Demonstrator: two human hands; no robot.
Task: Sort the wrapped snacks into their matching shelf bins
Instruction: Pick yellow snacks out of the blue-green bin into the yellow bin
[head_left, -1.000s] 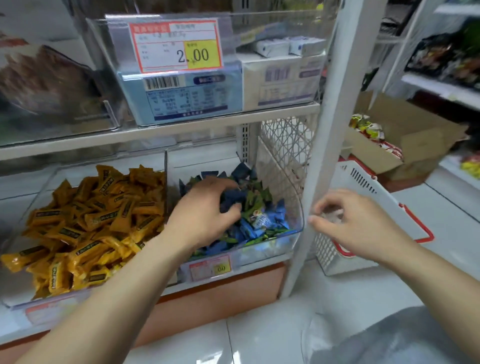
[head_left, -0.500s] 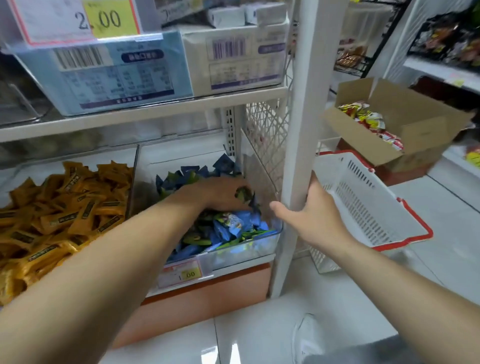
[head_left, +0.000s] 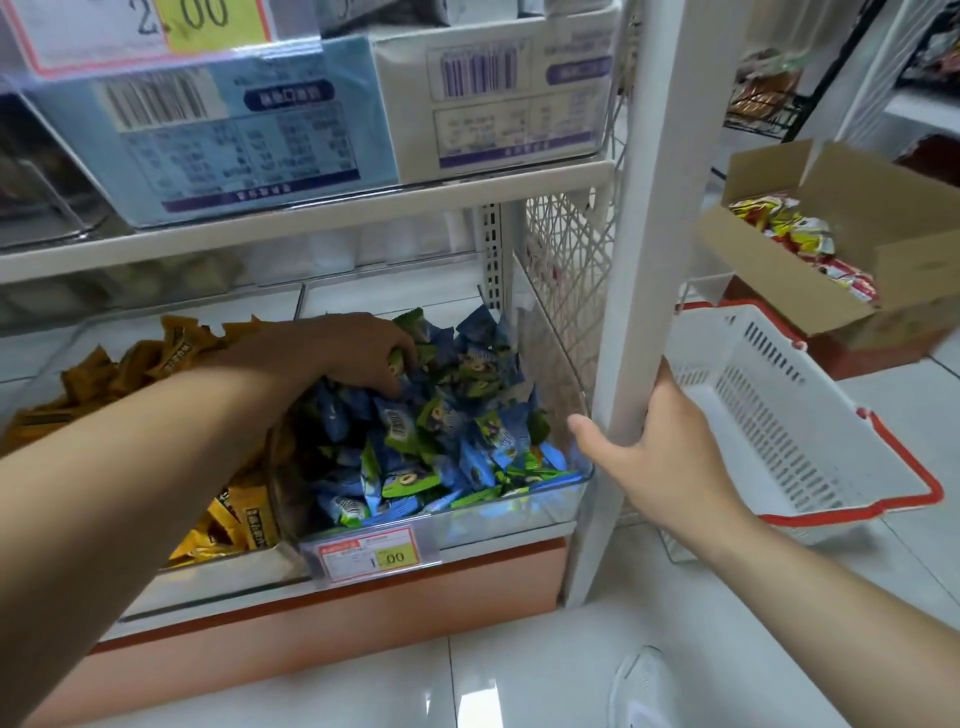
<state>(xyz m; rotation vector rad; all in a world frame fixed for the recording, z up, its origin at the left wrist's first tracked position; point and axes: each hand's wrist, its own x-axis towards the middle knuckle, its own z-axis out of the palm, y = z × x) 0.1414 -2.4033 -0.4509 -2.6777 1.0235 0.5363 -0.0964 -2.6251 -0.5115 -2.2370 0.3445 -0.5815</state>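
Left hand (head_left: 358, 353) is down in the clear bin (head_left: 498, 514) at the right end of the bottom shelf (head_left: 493, 544), reaching toward its back edge. The fingers are curled over, and they look wrapped round one green snack (head_left: 399, 362) that pokes out under the knuckles. That snack sits on top of the heap, near the bin's back left corner. The rest of the blue and green snacks (head_left: 457, 415) fill the bin right up to its front wall, where a price tag (head_left: 374, 553) is clipped at the left corner. Right hand (head_left: 660, 441) grips the white post (head_left: 644, 234) just past the bin's right edge, thumb on the near side and fingers gone round the back, so it has a proper hold. In the next bin along to the left is a pile of yellow snacks (head_left: 119, 374), with the left forearm crossing over them. The shelf above carries a blue box (head_left: 244, 135) and a white box (head_left: 493, 104) side by side. On the floor right of the post there's a white basket (head_left: 769, 415) with red trim, and behind it an open cardboard box (head_left: 914, 270) with red and yellow packets (head_left: 779, 234) inside. A white shoe (head_left: 644, 686) shows at the bottom edge of the view.
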